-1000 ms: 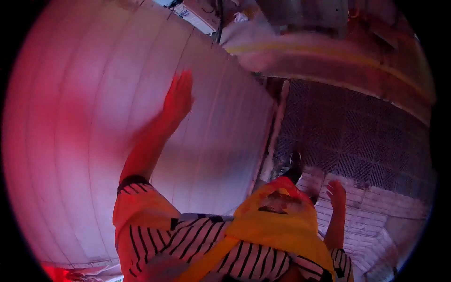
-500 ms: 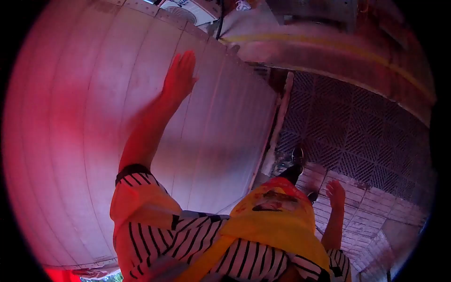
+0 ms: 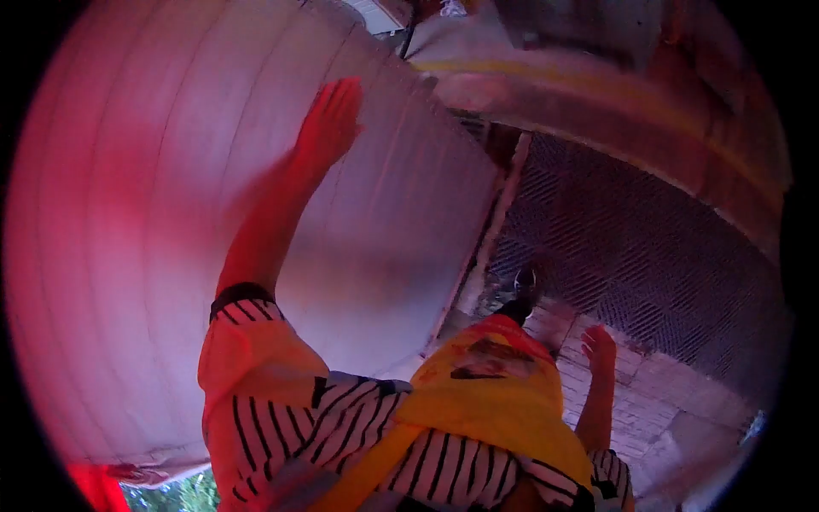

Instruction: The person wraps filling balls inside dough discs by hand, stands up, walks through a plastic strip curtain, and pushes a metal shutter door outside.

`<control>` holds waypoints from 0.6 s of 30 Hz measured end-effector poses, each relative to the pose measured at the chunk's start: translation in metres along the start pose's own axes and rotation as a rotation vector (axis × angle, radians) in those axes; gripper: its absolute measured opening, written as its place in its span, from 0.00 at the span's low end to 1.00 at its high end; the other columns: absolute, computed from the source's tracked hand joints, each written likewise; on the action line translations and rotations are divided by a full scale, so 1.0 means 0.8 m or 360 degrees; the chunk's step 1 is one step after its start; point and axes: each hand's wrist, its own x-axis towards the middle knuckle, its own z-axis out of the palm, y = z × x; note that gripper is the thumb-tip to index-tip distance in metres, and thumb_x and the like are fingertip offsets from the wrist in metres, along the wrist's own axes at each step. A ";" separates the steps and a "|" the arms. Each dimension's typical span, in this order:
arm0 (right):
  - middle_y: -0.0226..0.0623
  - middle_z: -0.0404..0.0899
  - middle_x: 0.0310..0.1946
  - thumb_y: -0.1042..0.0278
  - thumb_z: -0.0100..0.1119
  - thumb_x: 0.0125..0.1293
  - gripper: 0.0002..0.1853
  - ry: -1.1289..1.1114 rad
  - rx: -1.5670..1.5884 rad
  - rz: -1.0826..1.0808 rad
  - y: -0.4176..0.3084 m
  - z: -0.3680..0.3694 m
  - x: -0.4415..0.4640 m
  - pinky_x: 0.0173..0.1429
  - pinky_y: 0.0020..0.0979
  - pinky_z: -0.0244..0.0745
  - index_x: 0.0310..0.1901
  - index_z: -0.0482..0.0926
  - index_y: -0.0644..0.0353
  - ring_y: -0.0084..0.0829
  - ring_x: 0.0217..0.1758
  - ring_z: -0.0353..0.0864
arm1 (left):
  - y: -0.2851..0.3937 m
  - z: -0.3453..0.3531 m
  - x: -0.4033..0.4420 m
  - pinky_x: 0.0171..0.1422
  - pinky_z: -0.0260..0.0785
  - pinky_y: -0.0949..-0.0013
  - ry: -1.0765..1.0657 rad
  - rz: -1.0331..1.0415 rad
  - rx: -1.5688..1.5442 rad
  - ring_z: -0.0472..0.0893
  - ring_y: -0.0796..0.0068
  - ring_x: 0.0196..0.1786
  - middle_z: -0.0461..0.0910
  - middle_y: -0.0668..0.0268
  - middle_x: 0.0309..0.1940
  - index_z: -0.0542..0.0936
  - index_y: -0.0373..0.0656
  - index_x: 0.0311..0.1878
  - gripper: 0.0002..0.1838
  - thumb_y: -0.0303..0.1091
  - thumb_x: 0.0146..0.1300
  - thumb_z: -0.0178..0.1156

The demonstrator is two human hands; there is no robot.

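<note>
My left hand [image 3: 334,124] reaches up with its fingers stretched out, against or just in front of a pale panelled surface [image 3: 392,196] with long seams. Whether the palm presses on it I cannot tell. Nothing shows in that hand. Low on the right, my right hand [image 3: 600,346] hangs beside my body, fingers loosely apart, holding nothing that I can see. A yellow apron [image 3: 503,401] covers the front of my striped shirt [image 3: 367,435].
Dark ribbed matting [image 3: 631,247] and paler floor tiles [image 3: 648,384] lie to the right. One dark shoe [image 3: 525,278] stands near the matting's edge. A yellow line [image 3: 546,70] crosses the ground farther off. Green foliage [image 3: 175,493] shows at bottom left.
The view has shifted a little, with the shoe and panel edge now farther left. My left hand is slightly higher in view, still outstretched; more foliage shows at bottom left.
</note>
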 end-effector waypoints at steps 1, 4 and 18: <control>0.33 0.78 0.47 0.42 0.54 0.64 0.22 0.0022 -0.0033 0.0023 -0.003 0.000 -0.001 0.52 0.40 0.68 0.47 0.75 0.53 0.33 0.51 0.75 | 0.008 0.000 -0.019 0.77 0.37 0.58 -0.0009 -0.0032 -0.0150 0.50 0.63 0.75 0.53 0.61 0.73 0.59 0.41 0.70 0.35 0.54 0.65 0.49; 0.32 0.78 0.47 0.42 0.53 0.64 0.22 -0.0150 -0.0077 -0.0021 -0.001 -0.002 0.001 0.52 0.39 0.68 0.45 0.76 0.53 0.33 0.50 0.76 | 0.042 -0.051 -0.132 0.76 0.40 0.58 -0.0078 -0.0203 -0.0547 0.52 0.63 0.74 0.55 0.61 0.72 0.60 0.41 0.69 0.35 0.51 0.63 0.54; 0.31 0.78 0.44 0.39 0.52 0.64 0.25 -0.0237 -0.0407 0.0028 0.029 -0.021 -0.113 0.53 0.37 0.67 0.47 0.74 0.53 0.32 0.51 0.75 | 0.047 -0.019 -0.318 0.78 0.35 0.62 -0.0117 -0.0183 -0.0524 0.47 0.70 0.76 0.50 0.64 0.73 0.56 0.40 0.70 0.39 0.50 0.61 0.56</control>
